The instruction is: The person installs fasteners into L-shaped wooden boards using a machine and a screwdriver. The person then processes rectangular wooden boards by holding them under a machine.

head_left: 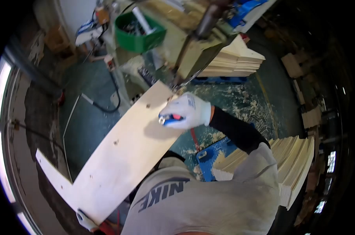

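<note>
A long pale wooden board (118,156) lies slanted in front of me, with a notched arm at its lower left and several small dark holes or inserts. My left hand (86,220), in a white glove, grips the board's near end at the lower edge. Over the far part of the board is my right hand (187,111), also gloved, its fingers curled. Between them shows a small shiny metal piece (162,120), too small to name. The board's far end is at a machine's metal arm (185,55).
A green bin (140,37) of small metal parts, with a white tube in it, sits on the machine. Cut boards are stacked behind it (240,58); another stack (291,164) stands at my right, near a blue pallet (214,154). A dark hose (116,94) hangs left.
</note>
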Tool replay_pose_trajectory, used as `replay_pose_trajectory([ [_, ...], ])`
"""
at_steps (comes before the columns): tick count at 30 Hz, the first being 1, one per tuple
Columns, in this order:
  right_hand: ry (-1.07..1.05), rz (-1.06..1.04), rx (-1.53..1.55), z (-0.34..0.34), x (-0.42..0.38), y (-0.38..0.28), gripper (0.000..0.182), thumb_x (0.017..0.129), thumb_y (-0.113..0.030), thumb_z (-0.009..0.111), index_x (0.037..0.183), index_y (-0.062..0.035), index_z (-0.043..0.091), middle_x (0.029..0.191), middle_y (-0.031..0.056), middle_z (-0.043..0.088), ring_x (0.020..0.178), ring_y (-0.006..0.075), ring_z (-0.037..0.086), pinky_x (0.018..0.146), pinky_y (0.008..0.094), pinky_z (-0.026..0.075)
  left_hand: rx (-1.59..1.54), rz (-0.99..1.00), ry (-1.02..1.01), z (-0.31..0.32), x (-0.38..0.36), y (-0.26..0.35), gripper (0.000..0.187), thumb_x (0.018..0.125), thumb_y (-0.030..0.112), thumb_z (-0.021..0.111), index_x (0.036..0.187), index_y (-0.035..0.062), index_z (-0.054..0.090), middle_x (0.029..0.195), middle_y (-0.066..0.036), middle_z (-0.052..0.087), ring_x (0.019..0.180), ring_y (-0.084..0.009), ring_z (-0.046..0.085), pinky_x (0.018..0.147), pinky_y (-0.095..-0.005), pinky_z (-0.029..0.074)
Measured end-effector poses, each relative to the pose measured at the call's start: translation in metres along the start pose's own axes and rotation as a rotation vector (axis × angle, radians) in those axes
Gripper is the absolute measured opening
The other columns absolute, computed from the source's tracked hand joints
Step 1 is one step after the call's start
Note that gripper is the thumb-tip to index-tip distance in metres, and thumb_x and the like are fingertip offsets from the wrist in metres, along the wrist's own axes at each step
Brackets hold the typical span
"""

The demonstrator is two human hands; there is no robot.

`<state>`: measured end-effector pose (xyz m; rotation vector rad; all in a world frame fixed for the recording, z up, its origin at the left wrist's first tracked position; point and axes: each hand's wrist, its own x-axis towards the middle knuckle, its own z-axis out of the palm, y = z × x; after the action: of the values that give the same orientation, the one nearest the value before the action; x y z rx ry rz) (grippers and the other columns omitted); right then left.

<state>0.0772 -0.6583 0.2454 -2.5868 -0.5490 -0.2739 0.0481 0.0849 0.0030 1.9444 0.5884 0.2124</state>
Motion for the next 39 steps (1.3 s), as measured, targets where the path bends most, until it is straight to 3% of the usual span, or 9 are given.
replay_pose_trajectory([
  [5,0.628,-0.178,0.119,-0.172,-0.009,-0.042,0.036,0.070,-0.020,0.082,0.099,-0.0016,0.069,0.085,0.0079,0.071,0.074,0.0187,0.069,0.070,0.0289,0.054,0.352,-0.104,0.064,0.018,-0.046,0.096,0.048,0.096,0.036,0.064,0.120,-0.0059,0.066,0.122,-0.021,0.067,0.107,-0.0303,0.064,0.095,-0.0409,0.051],
  [7,0.885,0.053,-0.127,-0.232,0.002,-0.062,0.021,0.084,0.002,0.063,0.104,0.0040,0.065,0.089,0.0125,0.070,0.066,0.0126,0.064,0.056,0.0243,0.051,0.351,-0.115,0.072,0.026,-0.046,0.101,0.048,0.096,0.036,0.064,0.120,-0.0060,0.066,0.121,-0.021,0.067,0.108,-0.0304,0.064,0.095,-0.0410,0.051],
  [9,1.122,0.283,-0.338,-0.295,0.036,-0.045,0.032,0.085,-0.033,0.074,0.108,-0.0101,0.073,0.089,0.0106,0.075,0.070,0.0275,0.071,0.066,0.0381,0.055,0.360,-0.122,0.074,0.031,-0.047,0.104,0.048,0.096,0.036,0.064,0.119,-0.0061,0.066,0.121,-0.021,0.067,0.108,-0.0306,0.064,0.095,-0.0412,0.051],
  [13,0.873,0.576,-0.874,-0.363,0.074,-0.010,0.038,0.087,-0.022,0.070,0.116,0.0026,0.066,0.076,0.0072,0.069,0.063,0.0129,0.063,0.057,0.0274,0.051,0.373,-0.134,0.098,0.030,-0.054,0.115,0.048,0.096,0.037,0.064,0.118,-0.0064,0.067,0.120,-0.021,0.067,0.108,-0.0309,0.063,0.095,-0.0415,0.050],
  [14,1.013,0.516,-0.607,-0.362,0.070,-0.007,0.038,0.088,-0.023,0.070,0.117,0.0023,0.065,0.078,0.0073,0.069,0.063,0.0138,0.063,0.055,0.0286,0.050,0.376,-0.131,0.114,0.029,-0.054,0.116,0.048,0.096,0.037,0.064,0.118,-0.0065,0.067,0.120,-0.021,0.067,0.108,-0.0310,0.063,0.095,-0.0416,0.050],
  [19,1.220,-0.007,0.145,-0.299,0.019,-0.025,0.031,0.093,-0.020,0.064,0.115,0.0013,0.062,0.084,0.0103,0.069,0.064,0.0195,0.064,0.054,0.0315,0.050,-0.140,-0.014,-0.101,0.001,0.001,0.004,0.045,0.102,0.027,0.057,0.122,-0.0131,0.059,0.114,-0.019,0.068,0.095,-0.0223,0.065,0.085,-0.0331,0.055],
  [25,0.622,-0.535,0.686,-0.134,-0.023,-0.036,0.031,0.101,-0.017,0.052,0.127,-0.0019,0.057,0.081,0.0091,0.057,0.062,0.0185,0.053,0.055,0.0315,0.043,0.089,0.009,-0.007,-0.010,-0.008,0.010,0.046,0.102,0.031,0.059,0.122,-0.0105,0.060,0.112,-0.011,0.067,0.096,-0.0150,0.060,0.086,-0.0283,0.050],
  [33,0.287,-0.544,0.142,0.047,-0.009,-0.056,0.022,0.066,-0.022,0.072,0.084,-0.0108,0.068,0.068,0.0007,0.058,0.053,0.0178,0.055,0.044,0.0289,0.041,0.165,-0.005,-0.017,-0.014,-0.007,0.000,0.045,0.102,0.030,0.058,0.122,-0.0103,0.060,0.112,-0.011,0.067,0.094,-0.0145,0.060,0.084,-0.0279,0.050],
  [39,0.302,-0.491,0.054,0.091,0.000,-0.034,0.019,0.064,-0.025,0.071,0.081,-0.0171,0.069,0.070,-0.0026,0.060,0.053,0.0157,0.054,0.044,0.0303,0.040,0.132,-0.028,0.006,-0.013,-0.008,-0.006,0.047,0.102,0.029,0.059,0.128,-0.0109,0.058,0.120,-0.013,0.065,0.101,-0.0152,0.061,0.090,-0.0283,0.050],
])
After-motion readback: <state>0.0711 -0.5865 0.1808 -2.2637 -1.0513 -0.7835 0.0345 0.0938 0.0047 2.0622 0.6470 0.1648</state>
